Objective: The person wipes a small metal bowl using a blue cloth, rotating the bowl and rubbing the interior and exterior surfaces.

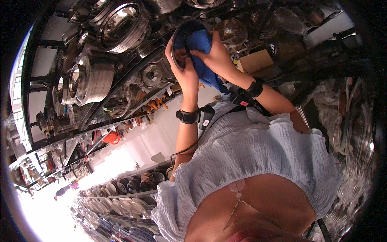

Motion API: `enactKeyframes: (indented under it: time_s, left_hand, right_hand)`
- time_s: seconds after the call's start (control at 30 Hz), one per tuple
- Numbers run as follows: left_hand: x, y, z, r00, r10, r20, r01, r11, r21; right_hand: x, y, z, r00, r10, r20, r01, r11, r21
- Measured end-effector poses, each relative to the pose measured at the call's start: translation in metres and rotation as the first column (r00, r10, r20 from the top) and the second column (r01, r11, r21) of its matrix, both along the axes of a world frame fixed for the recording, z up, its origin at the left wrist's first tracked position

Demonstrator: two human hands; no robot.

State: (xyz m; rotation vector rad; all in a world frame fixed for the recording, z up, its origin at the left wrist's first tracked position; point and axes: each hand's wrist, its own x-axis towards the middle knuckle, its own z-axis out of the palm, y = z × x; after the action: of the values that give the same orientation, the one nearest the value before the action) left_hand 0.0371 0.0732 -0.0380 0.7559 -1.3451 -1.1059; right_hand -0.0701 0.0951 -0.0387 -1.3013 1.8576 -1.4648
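Note:
My left hand (185,72) grips the near left rim of a round, shiny metal bowl (180,36), its thumb inside the rim. The bowl is tilted so that its dark, reflecting inside shows. In my right hand (215,54) is a blue cloth (199,40), pressed against the inside and right edge of the bowl; the rest of the cloth hangs down below the hand. The fingers of both hands behind the bowl and cloth are hidden. Each wrist wears a black strap, and a cable runs from the left one.
Metal shelves ahead and left hold stacked steel basins (121,30) and plastic-wrapped steel pans (96,81). A cardboard box (255,61) lies right of my right hand. Stacked dishes (130,205) fill shelves at lower left, across a pale floor (145,136). Plastic-wrapped goods (347,121) stand at right.

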Motion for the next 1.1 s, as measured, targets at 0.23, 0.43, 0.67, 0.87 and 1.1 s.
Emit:
enactKeyframes:
  time_s: [0.23, 0.43, 0.67, 0.87, 1.1]
  left_hand:
    - [0.031, -0.009, 0.016, 0.947, -0.274, 0.168, 0.242, 0.952, 0.186]
    - [0.036, -0.010, 0.029, 0.968, -0.247, 0.046, 0.212, 0.902, 0.377]
    - [0.023, -0.002, -0.018, 0.979, -0.087, -0.187, 0.112, 0.986, 0.127]
    - [0.028, -0.006, -0.026, 0.973, 0.046, -0.228, -0.014, 0.990, 0.140]
    - [0.038, -0.005, 0.006, 0.997, -0.045, 0.058, 0.043, 0.998, 0.037]
  right_hand:
    - [-0.025, -0.004, 0.002, 0.906, 0.100, -0.411, -0.146, 0.986, -0.082]
    - [-0.015, -0.010, 0.008, 0.947, 0.034, -0.320, -0.055, 0.997, -0.057]
    - [0.002, -0.015, 0.004, 0.989, 0.116, 0.091, -0.108, 0.990, -0.088]
    - [0.019, -0.007, 0.012, 0.990, 0.137, -0.038, -0.141, 0.982, -0.127]
    - [0.007, -0.013, 0.015, 0.879, 0.063, -0.472, -0.082, 0.996, -0.021]
